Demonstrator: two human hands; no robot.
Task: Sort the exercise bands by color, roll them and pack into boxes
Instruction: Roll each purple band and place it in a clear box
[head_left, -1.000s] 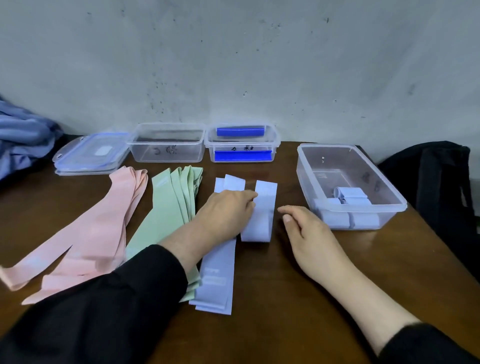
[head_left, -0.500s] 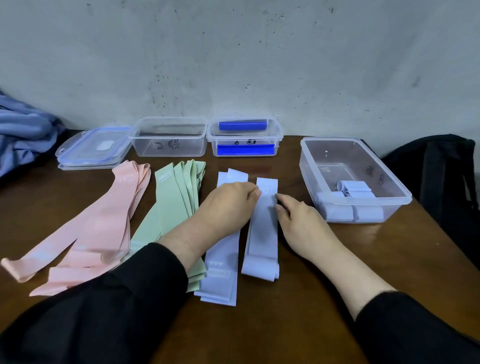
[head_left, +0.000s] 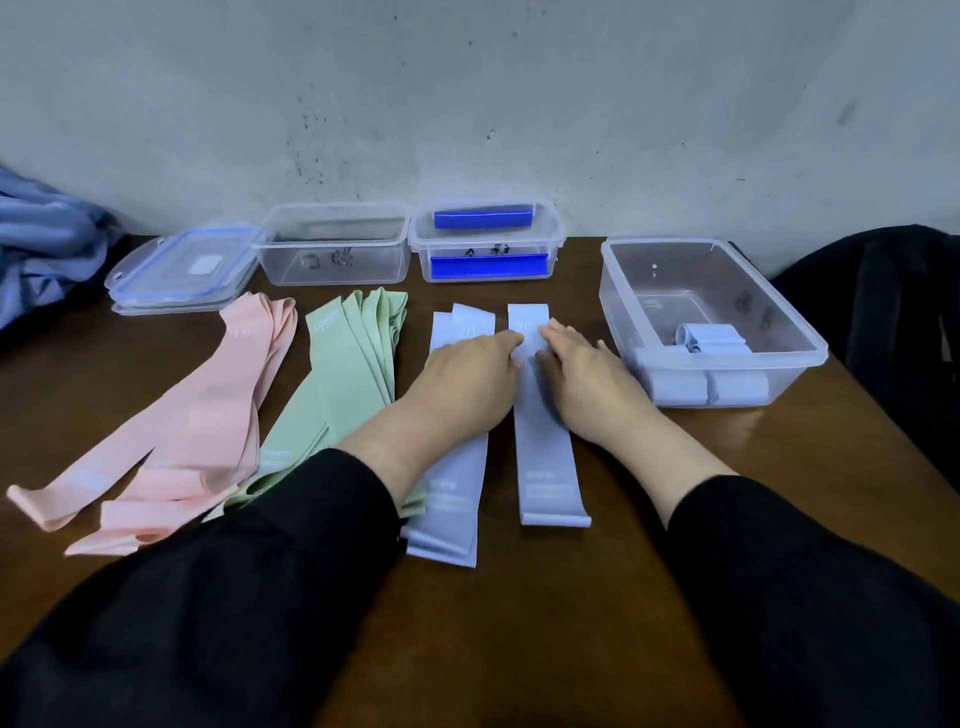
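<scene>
single blue band (head_left: 545, 441) lies flat on the table (head_left: 597, 597), pulled clear of the blue stack (head_left: 457, 478) just to its left; its long axis runs straight away from me, far end toward the wall, near end closest to my body. both my hands sit on its far third: my left hand (head_left: 467, 379) reaches in from over the stack, fingertips touching the band's left edge; my right hand (head_left: 582, 369) lies from the right, fingers straight and flat along the band. neither hand curls round anything; both are flat and pressing. judged step: flattening the band before rolling it along its length. the far end lies just beyond my fingertips, so either hand could start the roll there; the right is nearer the open box (head_left: 789, 358), which stands just right of the band and already holds rolled blue bands (head_left: 706, 338). outward to the left: green bands (head_left: 343, 384), then pink bands (head_left: 208, 415), both unrolled. at the wall: an empty clear box (head_left: 332, 249), a box with blue clips (head_left: 485, 239), a loose lid (head_left: 182, 270). nothing lies between the band and the open box; its near wall must be cleared when packing.
</scene>
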